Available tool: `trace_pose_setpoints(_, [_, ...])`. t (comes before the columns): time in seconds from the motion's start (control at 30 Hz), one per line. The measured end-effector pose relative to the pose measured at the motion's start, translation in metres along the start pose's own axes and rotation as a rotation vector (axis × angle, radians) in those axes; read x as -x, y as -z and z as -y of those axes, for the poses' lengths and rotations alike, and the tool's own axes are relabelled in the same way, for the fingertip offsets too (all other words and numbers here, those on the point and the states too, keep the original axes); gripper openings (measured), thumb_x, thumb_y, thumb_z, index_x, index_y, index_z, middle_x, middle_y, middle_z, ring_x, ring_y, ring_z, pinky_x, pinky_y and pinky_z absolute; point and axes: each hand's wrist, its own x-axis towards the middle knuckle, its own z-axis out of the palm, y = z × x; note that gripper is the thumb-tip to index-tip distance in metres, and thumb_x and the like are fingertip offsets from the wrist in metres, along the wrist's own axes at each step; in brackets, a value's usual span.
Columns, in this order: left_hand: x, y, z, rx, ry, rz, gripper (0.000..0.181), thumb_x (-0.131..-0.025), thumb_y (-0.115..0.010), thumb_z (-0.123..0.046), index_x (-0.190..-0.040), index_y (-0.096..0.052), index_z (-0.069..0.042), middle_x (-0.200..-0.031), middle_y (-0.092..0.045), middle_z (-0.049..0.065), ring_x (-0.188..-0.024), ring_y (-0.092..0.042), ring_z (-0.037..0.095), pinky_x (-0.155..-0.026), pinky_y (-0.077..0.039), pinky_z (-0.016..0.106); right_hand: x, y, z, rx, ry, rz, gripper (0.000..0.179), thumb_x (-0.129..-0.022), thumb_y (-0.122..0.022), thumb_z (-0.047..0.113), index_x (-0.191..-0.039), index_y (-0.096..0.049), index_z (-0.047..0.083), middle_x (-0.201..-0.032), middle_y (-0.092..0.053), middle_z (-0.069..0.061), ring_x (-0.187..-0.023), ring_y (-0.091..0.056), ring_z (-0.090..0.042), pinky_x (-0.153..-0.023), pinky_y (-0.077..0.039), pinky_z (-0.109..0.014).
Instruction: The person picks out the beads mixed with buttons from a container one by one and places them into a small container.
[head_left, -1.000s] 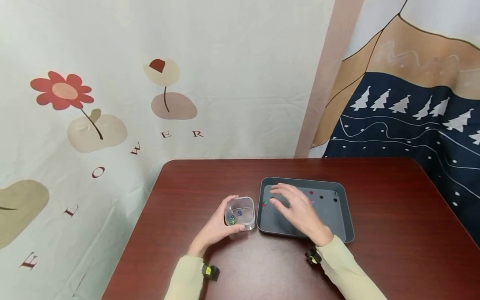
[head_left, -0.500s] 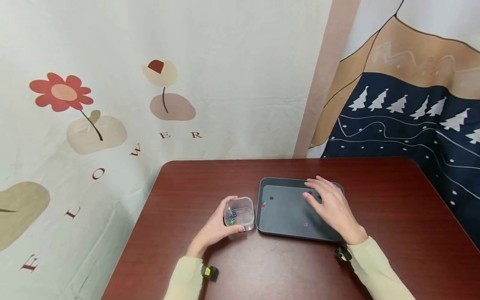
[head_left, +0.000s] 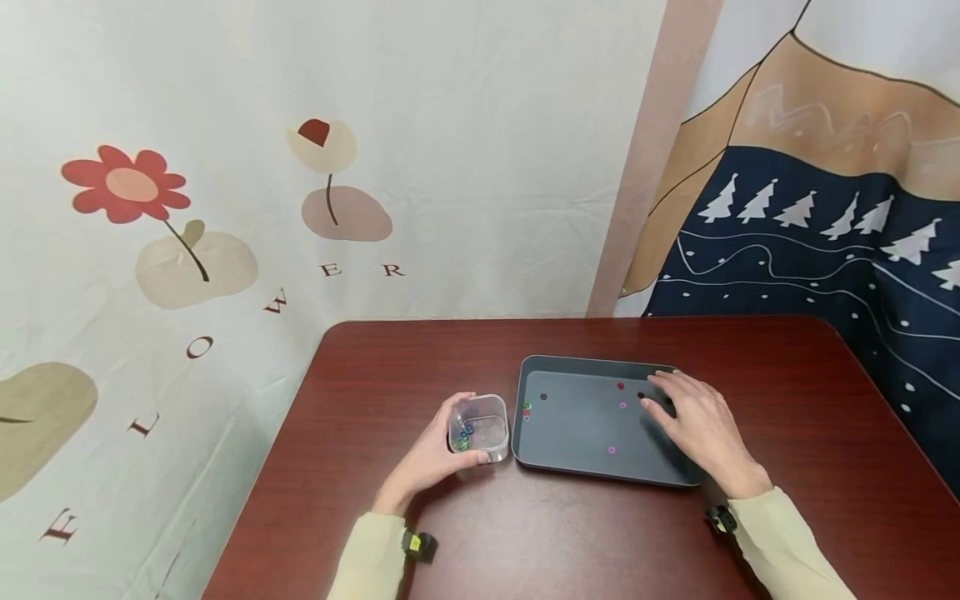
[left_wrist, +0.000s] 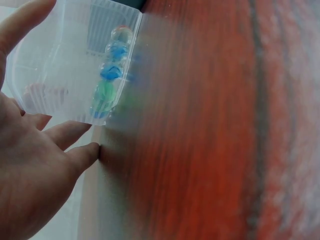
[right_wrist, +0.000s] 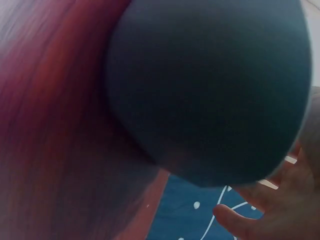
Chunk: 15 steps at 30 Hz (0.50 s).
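My left hand [head_left: 433,454] holds a clear plastic container [head_left: 499,425] on the table, thumb at its near side and fingers around the far side. Blue and green glass beads [left_wrist: 111,70] lie in it, as the left wrist view shows. Over the right part of a dark grey tray [head_left: 573,437] is my right hand [head_left: 703,425], its fingers spread and the thumb apart. A small dark bead [head_left: 641,395] lies right by its fingertips. More small beads are scattered in the tray: a red bead [head_left: 621,386], a pink ring [head_left: 622,405] and another pink ring [head_left: 611,450].
Near the tray's left wall sit green and red beads [head_left: 527,408], with a dark bead [head_left: 543,397] close by. The brown wooden table [head_left: 540,533] carries container and tray side by side. Behind it hangs a printed curtain [head_left: 480,167].
My right hand has moved from the tray's left part to its right part. A pink ring now lies nearer the tray's front. The left hand has stayed on the container.
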Motion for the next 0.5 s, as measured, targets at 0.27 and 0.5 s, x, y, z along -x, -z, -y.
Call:
trace_pose_setpoints(0.27, [0.001, 0.0, 0.0, 0.002, 0.002, 0.0, 0.096, -0.075, -0.094, -0.031, -0.152, -0.037, -0.037, -0.143, -0.053, -0.001, -0.126, -0.053, 0.019, -0.109, -0.038, 0.049, 0.004, -0.001, -0.013, 0.047, -0.004, 0.014, 0.045, -0.094, -0.075, 0.022, -0.132, -0.065, -0.001, -0.134, -0.063, -0.027, -0.132, -0.049, -0.049, -0.104, -0.032, -0.073])
trace_pose_setpoints(0.5, [0.001, 0.0, 0.0, 0.004, -0.001, -0.002, 0.097, -0.075, -0.094, -0.029, -0.152, -0.036, -0.036, -0.143, -0.053, 0.0, -0.125, -0.053, 0.019, -0.109, -0.038, 0.048, 0.003, -0.005, -0.017, 0.071, -0.033, 0.057, 0.046, -0.094, -0.075, 0.021, -0.133, -0.064, -0.002, -0.135, -0.062, -0.028, -0.136, -0.044, -0.049, -0.105, -0.028, -0.075])
